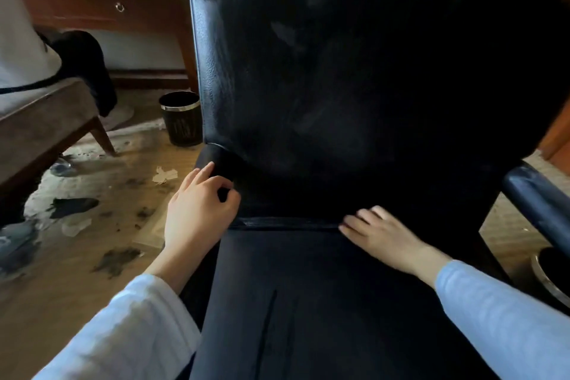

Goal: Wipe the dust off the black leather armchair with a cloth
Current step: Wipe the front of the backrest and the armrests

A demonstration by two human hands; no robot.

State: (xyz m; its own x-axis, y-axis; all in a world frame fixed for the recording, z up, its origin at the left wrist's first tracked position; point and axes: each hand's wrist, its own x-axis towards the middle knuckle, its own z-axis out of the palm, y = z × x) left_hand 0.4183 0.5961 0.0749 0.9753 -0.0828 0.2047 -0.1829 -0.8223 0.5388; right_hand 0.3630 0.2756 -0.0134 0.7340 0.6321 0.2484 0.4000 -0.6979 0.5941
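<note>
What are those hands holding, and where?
Right hand lies flat on the seat, holding nothing; left hand curls at the armrest, grip unclear.

The person wears a long-sleeved top with 2 loose sleeves. The left sleeve [132,327], of pale blue, finely ribbed fabric, looks almost white where light falls on it and bunches into soft folds near its cuff. The right sleeve [505,315], of the same fabric, shows a more even light blue with a plain, rounded cuff edge. Beyond the cuffs, the left hand [197,210] and right hand [379,234] are bare.
</note>
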